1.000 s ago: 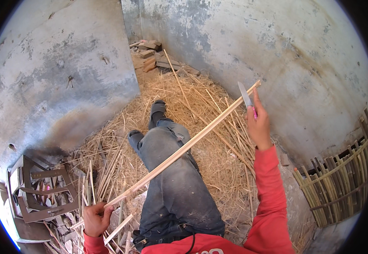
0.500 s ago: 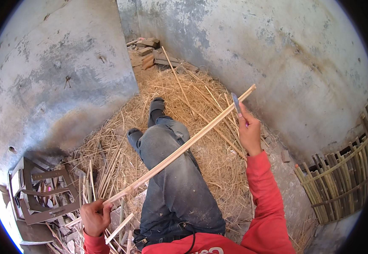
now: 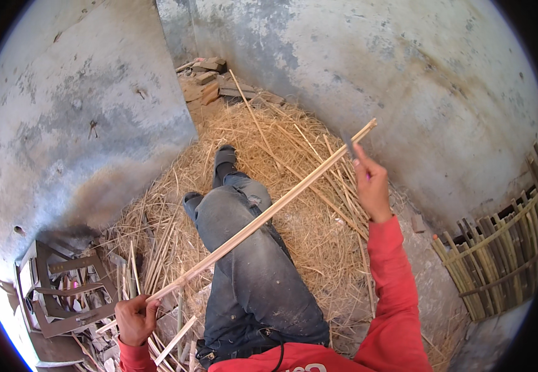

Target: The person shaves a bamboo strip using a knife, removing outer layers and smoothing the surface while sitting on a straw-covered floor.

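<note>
A long pale bamboo strip (image 3: 238,238) runs diagonally across my lap, from lower left to upper right. A line runs along its length; whether it is one split piece or two together I cannot tell. My left hand (image 3: 135,320) is closed around its near end. My right hand (image 3: 373,188), near the far end, is closed on a knife. The knife's blade (image 3: 349,147) meets the strip just below the far tip and looks narrow and slightly blurred. Its handle is mostly hidden in my fingers.
Straw-like shavings (image 3: 312,242) cover the floor around my outstretched legs (image 3: 250,266). Loose bamboo strips (image 3: 160,251) lie on both sides. A broken brown frame (image 3: 74,319) stands at left, a slatted bamboo piece (image 3: 498,260) at right. Bricks (image 3: 209,93) lie in the far corner between the walls.
My right hand has moved slightly up and right along the strip with the knife. The blade has turned and shows thinner. My left hand keeps its hold; the view has shifted a little.
</note>
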Demonstrator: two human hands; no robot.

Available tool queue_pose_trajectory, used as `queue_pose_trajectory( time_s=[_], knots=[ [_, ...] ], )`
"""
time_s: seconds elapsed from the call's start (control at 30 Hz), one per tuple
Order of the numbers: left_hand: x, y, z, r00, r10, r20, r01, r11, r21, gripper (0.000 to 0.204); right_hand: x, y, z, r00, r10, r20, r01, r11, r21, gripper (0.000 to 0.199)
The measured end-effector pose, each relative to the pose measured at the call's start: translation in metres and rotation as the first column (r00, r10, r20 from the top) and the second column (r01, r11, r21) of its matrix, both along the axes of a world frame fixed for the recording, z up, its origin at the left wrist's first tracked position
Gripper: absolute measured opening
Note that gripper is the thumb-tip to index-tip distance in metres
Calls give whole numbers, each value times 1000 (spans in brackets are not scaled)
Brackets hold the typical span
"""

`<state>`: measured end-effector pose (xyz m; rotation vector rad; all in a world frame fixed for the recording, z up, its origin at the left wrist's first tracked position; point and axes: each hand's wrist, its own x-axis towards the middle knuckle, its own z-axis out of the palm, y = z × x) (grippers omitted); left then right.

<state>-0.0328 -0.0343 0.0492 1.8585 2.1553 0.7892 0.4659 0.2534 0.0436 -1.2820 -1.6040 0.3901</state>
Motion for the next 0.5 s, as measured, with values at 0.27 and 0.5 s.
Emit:
queue_pose_trajectory(
  time_s=[0.27, 0.5],
  knots=[
    [-5, -4, 7, 1000, 7, -5, -7, 1000, 27, 28, -25, 4, -13, 998, -2, 63, 2, 1000, -7, 40],
    [-8, -1, 1, 998, -16, -64, 15, 1000, -18, 31, -34, -13, 0, 993, 72, -89, -82, 989, -124, 41]
  ],
)
